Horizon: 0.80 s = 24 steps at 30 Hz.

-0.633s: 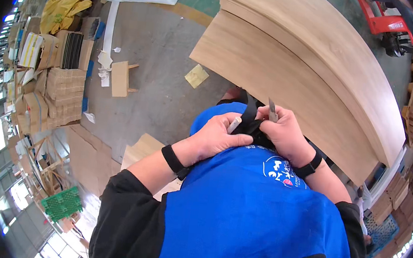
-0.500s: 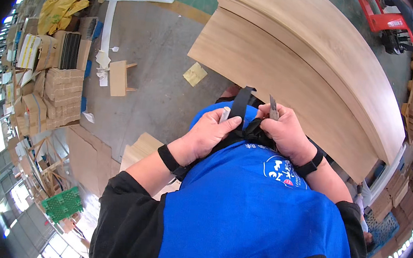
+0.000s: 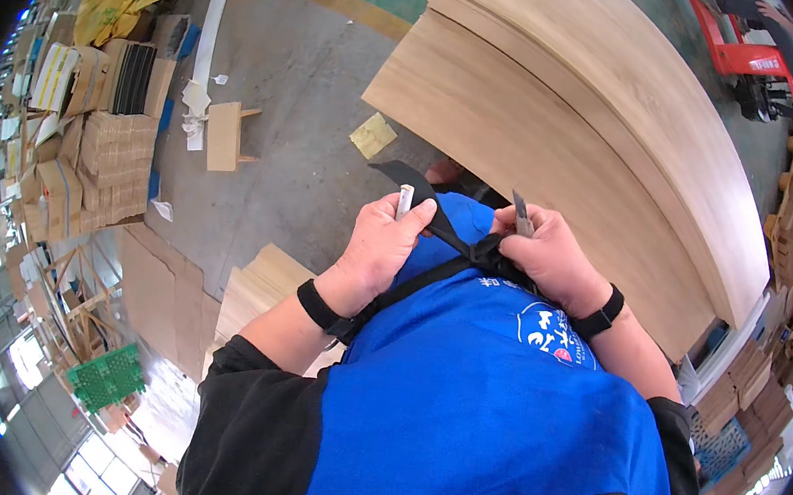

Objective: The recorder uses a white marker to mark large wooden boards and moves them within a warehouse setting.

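Note:
My left hand [image 3: 377, 250] is closed in front of my waist. Thumb and finger pinch a black apron strap [image 3: 447, 222], whose loose end sticks out to the far left. A short white stick-like thing [image 3: 405, 201], perhaps a marker, pokes up out of the same fist. In my right hand [image 3: 553, 255] a utility knife [image 3: 522, 217] is gripped with its blade pointing up and away. The right fingers also press at the black knotted bundle [image 3: 487, 253] of straps on the blue apron [image 3: 468, 398]. Fingertips there are partly hidden.
Large wood-grain panels [image 3: 524, 117] lie stacked just beyond my hands. A small wooden stool [image 3: 224, 135] and a yellowish scrap [image 3: 372, 136] are on the floor. Cardboard stacks [image 3: 114, 158] line the left; a red pallet jack [image 3: 753, 60] stands far right, beside a person.
My left hand has moved slightly left, drawing the strap out from the knot; its end now swings leftward. The right hand stays almost in place with the knife.

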### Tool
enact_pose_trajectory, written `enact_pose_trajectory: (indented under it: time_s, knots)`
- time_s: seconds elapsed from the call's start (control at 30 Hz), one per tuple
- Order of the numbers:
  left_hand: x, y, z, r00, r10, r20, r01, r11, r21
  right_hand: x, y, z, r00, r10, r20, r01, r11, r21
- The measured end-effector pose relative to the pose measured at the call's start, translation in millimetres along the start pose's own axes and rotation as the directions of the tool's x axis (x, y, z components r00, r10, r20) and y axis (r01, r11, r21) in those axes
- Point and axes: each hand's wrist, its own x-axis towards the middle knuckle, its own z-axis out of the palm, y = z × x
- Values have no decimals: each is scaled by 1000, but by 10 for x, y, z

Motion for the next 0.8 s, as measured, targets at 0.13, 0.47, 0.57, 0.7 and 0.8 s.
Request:
enact_pose_trajectory:
  time_s: [0.13, 0.47, 0.57, 0.7, 0.8]
  knots:
    - [25, 104, -62, 996, 29, -81, -31, 999, -27, -64, -178, 38, 988, 81, 130, -48, 969, -244]
    - [85, 352, -331, 972, 98, -213, -113, 992, -59, 5, -44, -15, 994, 9, 110, 12, 983, -185]
    - [102, 370, -338, 959, 153, -240, -162, 987, -16, -14, -255, 15, 939, 102, 327, 11, 945, -326]
    - [196, 376, -458, 934, 198, -297, -158, 975, 154, 47, -114, 34, 889, -138, 437, 308, 886, -347]
    - [193, 478, -607, 950, 94, -299, -65, 992, 105, 71, -132, 51, 877, -131, 463, 309, 891, -333]
